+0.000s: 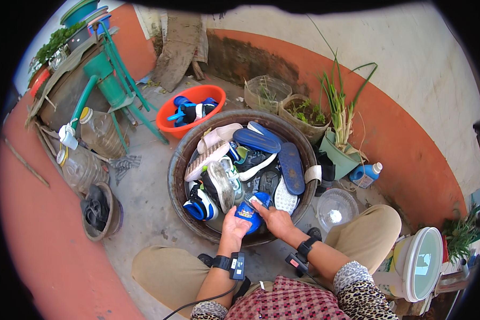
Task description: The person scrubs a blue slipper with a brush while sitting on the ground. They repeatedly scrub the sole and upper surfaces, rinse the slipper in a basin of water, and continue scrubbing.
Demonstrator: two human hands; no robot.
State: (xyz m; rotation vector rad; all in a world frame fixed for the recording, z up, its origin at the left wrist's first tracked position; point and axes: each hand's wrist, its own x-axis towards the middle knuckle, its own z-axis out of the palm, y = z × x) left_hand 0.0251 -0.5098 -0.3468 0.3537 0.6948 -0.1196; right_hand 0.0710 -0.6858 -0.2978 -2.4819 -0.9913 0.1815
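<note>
My left hand [237,225] grips the near end of a blue slipper [249,216] over the front of a round metal tub [175,160]. With my right hand [275,218] I hold a small brush [257,199] against the slipper; my fingers partly hide it. Several shoes and slippers fill the tub: a dark blue slipper [292,168] at the right, a pale pink sandal [208,160] at the left, a dirty-soled sneaker [221,186] and a blue and white sneaker [202,206] near my left hand. A white ridged sole [286,196] lies right of the blue slipper.
An orange basin [164,120] with blue slippers and a brush stands behind the tub. Left are a pot [111,216] with black shoes and plastic jugs [84,170]. Right are a clear bowl [324,212], a blue bottle [364,176], potted onions [340,160] and a water bucket [410,264].
</note>
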